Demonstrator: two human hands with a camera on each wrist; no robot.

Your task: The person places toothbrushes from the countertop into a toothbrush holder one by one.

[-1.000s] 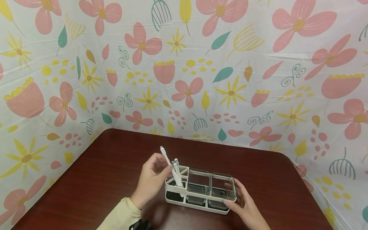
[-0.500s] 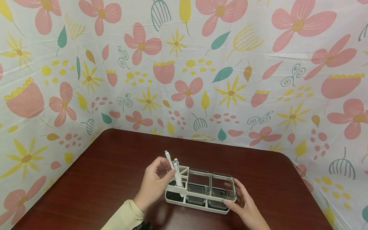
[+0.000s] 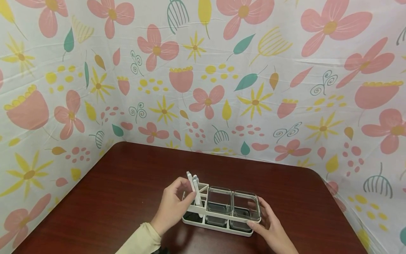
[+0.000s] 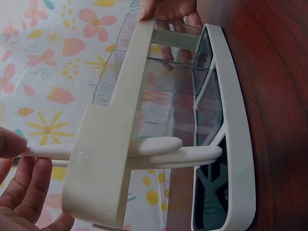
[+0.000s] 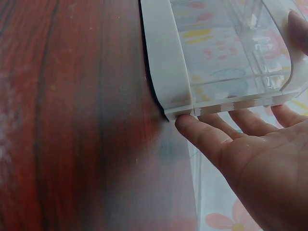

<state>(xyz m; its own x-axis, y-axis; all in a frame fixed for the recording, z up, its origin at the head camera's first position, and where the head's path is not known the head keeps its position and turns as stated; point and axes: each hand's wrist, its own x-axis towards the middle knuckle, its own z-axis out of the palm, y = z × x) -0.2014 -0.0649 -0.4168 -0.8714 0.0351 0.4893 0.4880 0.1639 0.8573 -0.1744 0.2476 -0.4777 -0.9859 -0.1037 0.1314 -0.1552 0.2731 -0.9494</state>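
Observation:
A white toothbrush holder (image 3: 219, 214) with two clear cups (image 3: 219, 200) stands on the dark table. My left hand (image 3: 173, 204) pinches a white toothbrush (image 3: 191, 180) near its upper end. Its thick rounded lower end hangs inside the frame, above the dark base, in the left wrist view. More white toothbrushes (image 4: 209, 154) stand beside it in the same left section, leaning; their exact number is hard to tell. At the holder's right end, my right hand (image 3: 271, 227) grips the frame, thumb on the front rail, fingers behind. The right wrist view shows fingertips (image 5: 185, 122) against the end edge.
The reddish-brown wooden table (image 3: 127, 190) extends around the holder to rounded back corners. Floral-printed sheets (image 3: 203, 77) hang close behind it and along the left side.
My left hand has moved down and slightly right, lowering the toothbrush beside the others and bringing it more upright. The right hand and the holder have stayed in place.

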